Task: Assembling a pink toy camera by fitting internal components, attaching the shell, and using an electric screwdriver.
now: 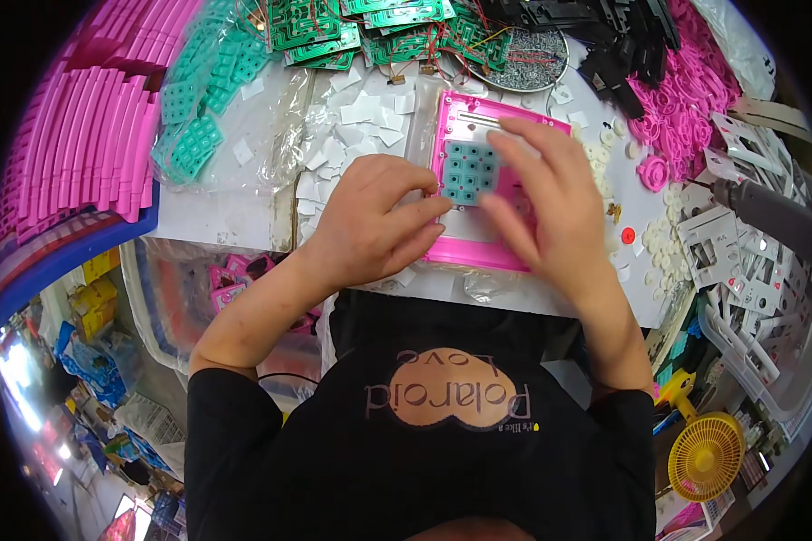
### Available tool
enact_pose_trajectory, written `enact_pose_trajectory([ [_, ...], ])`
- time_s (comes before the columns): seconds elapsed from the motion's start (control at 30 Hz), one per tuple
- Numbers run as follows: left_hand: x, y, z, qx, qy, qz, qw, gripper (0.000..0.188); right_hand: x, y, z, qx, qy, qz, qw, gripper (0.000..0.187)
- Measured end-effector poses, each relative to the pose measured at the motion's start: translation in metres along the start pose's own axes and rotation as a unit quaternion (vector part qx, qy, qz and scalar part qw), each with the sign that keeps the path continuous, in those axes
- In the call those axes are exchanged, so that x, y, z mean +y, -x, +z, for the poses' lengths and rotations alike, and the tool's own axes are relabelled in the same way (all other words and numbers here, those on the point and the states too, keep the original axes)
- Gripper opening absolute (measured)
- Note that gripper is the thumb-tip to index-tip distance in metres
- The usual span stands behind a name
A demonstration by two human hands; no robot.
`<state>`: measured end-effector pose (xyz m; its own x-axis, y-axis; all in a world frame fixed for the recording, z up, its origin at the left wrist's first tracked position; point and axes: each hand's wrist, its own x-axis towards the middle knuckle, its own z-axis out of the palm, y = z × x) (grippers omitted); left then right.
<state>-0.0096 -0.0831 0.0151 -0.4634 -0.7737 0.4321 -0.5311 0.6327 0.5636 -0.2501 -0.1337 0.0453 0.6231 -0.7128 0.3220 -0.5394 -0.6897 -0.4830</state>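
Observation:
In front of me a pink plastic case (475,253) lies flat on the worktable, its inner side up. A teal rubber keypad (467,173) with rows of dark-centred buttons sits inside it. My left hand (370,221) is closed at the case's left edge, its fingertips by the keypad's lower left corner. Over the right part of the case hovers my right hand (555,194), thumb and fingers apart with nothing visible between them; its fingertips are slightly blurred and hide part of the case.
Pink cases (77,144) stand stacked at far left, beside bagged teal keypads (194,149). Green circuit boards (311,32) with wires lie at the back, near a round tray of small metal parts (537,68). White buttons (663,239) and a grey tool (771,212) are at right.

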Motion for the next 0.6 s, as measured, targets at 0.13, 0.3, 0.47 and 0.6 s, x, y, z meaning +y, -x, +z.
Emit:
enact_pose_trajectory([
  [0.13,-0.011,-0.017,-0.013,0.029,-0.006,-0.005,1.0,0.025,-0.025,0.015,0.003,-0.16,0.063,-0.012,0.985,0.089],
  [0.3,-0.042,-0.066,-0.026,0.042,-0.113,0.046,0.992,0.022,-0.031,0.019,0.013,-0.231,0.086,-0.001,0.969,0.108],
  [0.47,-0.069,-0.128,-0.007,0.002,-0.182,0.07,0.981,0.016,-0.037,0.015,0.011,-0.231,0.107,0.011,0.967,0.104],
  [0.6,-0.073,-0.165,0.001,-0.117,-0.25,0.036,0.96,0.014,-0.03,0.018,0.01,-0.2,0.074,0.004,0.977,0.094],
])
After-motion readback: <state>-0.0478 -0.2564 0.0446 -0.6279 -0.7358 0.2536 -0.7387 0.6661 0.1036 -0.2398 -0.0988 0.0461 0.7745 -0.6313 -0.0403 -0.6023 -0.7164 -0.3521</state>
